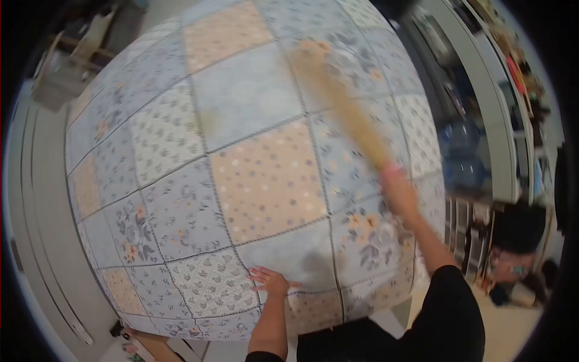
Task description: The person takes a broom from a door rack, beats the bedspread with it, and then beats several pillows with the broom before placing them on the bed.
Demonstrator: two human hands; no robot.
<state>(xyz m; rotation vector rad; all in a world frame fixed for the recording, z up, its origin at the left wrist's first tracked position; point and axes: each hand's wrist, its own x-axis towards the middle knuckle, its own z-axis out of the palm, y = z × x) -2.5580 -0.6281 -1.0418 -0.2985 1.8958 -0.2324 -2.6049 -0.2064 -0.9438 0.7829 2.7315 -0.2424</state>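
Note:
My right hand (398, 187) is closed around the handle end of a long tan bed brush (347, 114). The brush is smeared by motion, so its bristles cannot be made out. It slants up and to the left above a patchwork-print bedspread (265, 181) in blue, peach and white squares. Near the bed's close edge, my left hand (271, 281) lies flat on the cloth with its fingers spread, holding nothing. Small wrinkles run through the cloth around that hand.
Along the right stand pale shelves (482, 78), with large blue water bottles (463, 172) beside the bed. A small rack (464, 232) and dark bags (520, 232) sit at the lower right. Pale panelled doors (36, 229) line the left side. Wooden furniture (75, 60) stands at the upper left.

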